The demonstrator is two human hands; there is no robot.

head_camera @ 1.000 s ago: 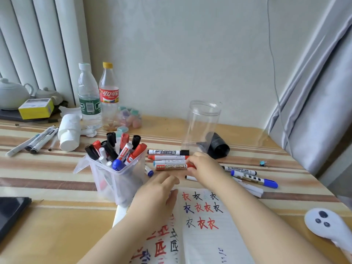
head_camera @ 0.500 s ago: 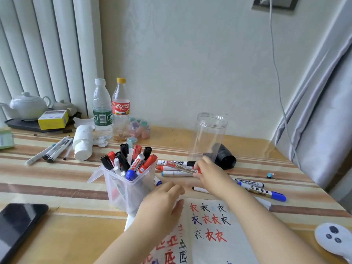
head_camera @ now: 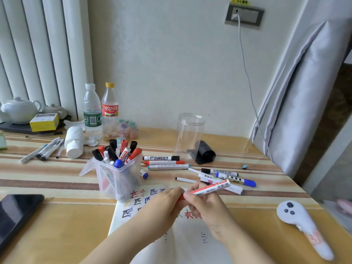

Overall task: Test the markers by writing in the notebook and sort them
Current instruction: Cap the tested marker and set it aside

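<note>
Item: red-and-white whiteboard marker (head_camera: 210, 188), lifted for uncapping over the open white notebook (head_camera: 144, 199).

I log my right hand (head_camera: 203, 204) closed around the marker barrel and my left hand (head_camera: 167, 202) pinching its red cap end, both above the page's red, black and blue test characters. A second ago the right hand was out at the row of markers lying flat on the striped bench (head_camera: 47, 180), beside the clear plastic jar (head_camera: 190, 134); that row now holds three (head_camera: 163, 162), so I judge this one came from it. Clear plastic tub of upright markers (head_camera: 118, 168) stands just left of the notebook; loose markers (head_camera: 228, 177) lie to the right. Next stage, as I judge it: cap off, test stroke, then sorting.
</note>
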